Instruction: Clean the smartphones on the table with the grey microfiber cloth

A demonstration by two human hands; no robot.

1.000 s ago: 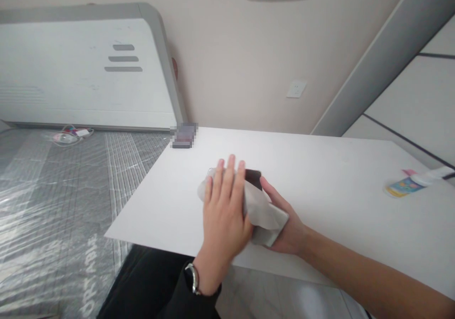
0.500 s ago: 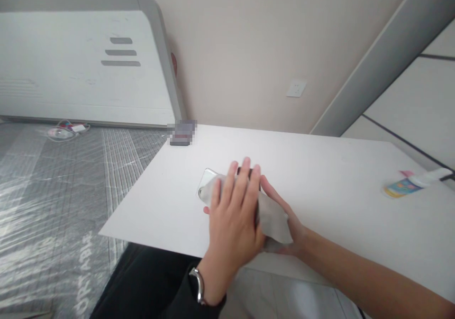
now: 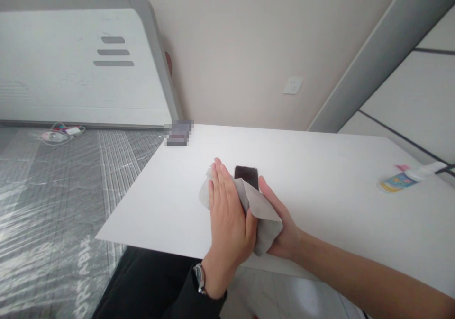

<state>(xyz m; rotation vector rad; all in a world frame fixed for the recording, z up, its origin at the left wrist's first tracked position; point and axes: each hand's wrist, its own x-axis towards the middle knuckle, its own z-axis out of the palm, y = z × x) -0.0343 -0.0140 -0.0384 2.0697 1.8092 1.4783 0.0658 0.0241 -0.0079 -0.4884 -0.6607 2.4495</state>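
A phone (image 3: 246, 175) with a dark screen shows its upper end past a grey cloth (image 3: 265, 207). My left hand (image 3: 229, 217), a metal watch at its wrist, lies on the cloth with its fingers straight and pressed together. A fold of the cloth is caught beside its thumb. My right hand (image 3: 286, 231) is closed around the phone's right side from below, its thumb along the edge; its other fingers are hidden. Left of the phone, a clear or silvery edge peeks out by my left fingertips, mostly covered by cloth and hand.
The white table (image 3: 159, 200) carries a spray bottle (image 3: 400, 181) at the right and a blurred-out dark item (image 3: 178, 135) at the back left corner. A wall socket (image 3: 293, 85) is behind. Left of the table is a plastic-covered mattress (image 3: 64, 191) with a coiled cable.
My left hand has slid left with the cloth and turned more on edge. More of the dark phone screen shows, and the silvery object at left is more covered.
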